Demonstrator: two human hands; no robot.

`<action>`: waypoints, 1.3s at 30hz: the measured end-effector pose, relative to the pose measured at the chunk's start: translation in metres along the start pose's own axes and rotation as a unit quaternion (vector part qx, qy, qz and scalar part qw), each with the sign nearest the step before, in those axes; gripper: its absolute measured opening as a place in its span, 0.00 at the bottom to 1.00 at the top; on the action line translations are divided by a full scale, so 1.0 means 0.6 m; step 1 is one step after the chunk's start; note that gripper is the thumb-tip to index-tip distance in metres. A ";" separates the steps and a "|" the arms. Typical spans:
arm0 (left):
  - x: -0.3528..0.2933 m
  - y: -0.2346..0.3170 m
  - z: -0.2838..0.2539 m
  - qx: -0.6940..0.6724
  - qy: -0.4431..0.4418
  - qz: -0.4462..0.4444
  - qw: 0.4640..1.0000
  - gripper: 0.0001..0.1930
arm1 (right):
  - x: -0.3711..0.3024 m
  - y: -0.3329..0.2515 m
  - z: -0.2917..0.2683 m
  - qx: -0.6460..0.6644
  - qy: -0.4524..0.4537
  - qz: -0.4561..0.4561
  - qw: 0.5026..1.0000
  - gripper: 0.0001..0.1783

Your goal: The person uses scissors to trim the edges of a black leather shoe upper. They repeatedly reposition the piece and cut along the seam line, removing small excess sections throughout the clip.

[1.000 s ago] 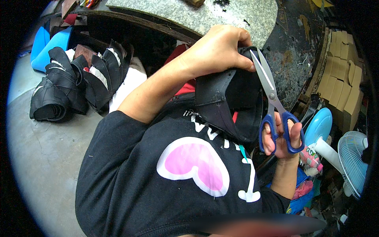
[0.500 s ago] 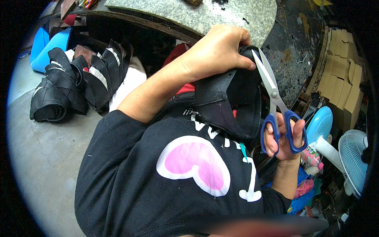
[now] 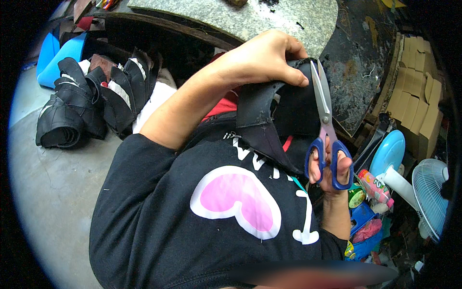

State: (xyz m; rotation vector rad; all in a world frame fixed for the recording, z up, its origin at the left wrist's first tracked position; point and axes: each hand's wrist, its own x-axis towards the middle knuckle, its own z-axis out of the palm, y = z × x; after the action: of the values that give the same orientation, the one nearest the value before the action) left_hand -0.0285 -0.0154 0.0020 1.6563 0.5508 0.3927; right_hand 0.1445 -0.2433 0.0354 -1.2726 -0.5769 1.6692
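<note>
My left hand [image 3: 275, 60] pinches the top edge of a black stitched piece [image 3: 255, 107] that looks like a shoe upper. The piece hangs in front of my chest, its folds partly hiding one another. Through the handle loops of a pair of scissors [image 3: 326, 118], with blue grips and silver blades, go the fingers of my right hand [image 3: 332, 166]. Upward point the blades, slightly parted, beside the right edge of the black piece and close to my left fingertips. Whether they touch the edge I cannot tell.
Bundles of similar black pieces [image 3: 72, 111] lie at the left beside a blue curved sheet [image 3: 62, 60]. A grey stone slab [image 3: 192, 9] stands ahead. To the right are flattened cardboard boxes [image 3: 418, 91], a fan [image 3: 430, 192] and a pink bottle [image 3: 375, 185].
The scissors have moved a little left and their blades have come closer together. My left hand still holds the black piece, which has shifted slightly and spread more open to view.
</note>
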 end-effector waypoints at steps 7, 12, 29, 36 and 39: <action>-0.003 0.002 0.003 -0.020 -0.005 -0.037 0.999 0.15 | -0.004 0.002 -0.005 0.022 0.032 0.039 0.998 0.43; -0.001 0.005 0.008 0.006 0.006 -0.019 1.000 0.16 | -0.001 0.001 -0.001 0.017 0.021 0.028 0.999 0.39; 0.006 0.001 0.032 0.034 0.107 0.014 0.994 0.14 | -0.008 -0.006 -0.001 0.034 0.007 0.020 0.999 0.40; 0.009 0.012 0.036 0.078 0.120 0.005 0.990 0.19 | -0.017 -0.013 -0.008 0.090 -0.019 0.026 0.995 0.41; 0.009 0.015 0.037 0.084 0.121 0.016 0.989 0.17 | -0.013 -0.013 -0.010 0.107 -0.021 0.030 0.994 0.41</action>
State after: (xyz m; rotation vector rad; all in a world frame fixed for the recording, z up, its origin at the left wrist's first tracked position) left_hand -0.0107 -0.0313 0.0073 1.7922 0.7543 0.5893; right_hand 0.1532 -0.2475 0.0434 -1.1111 -0.3754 1.7595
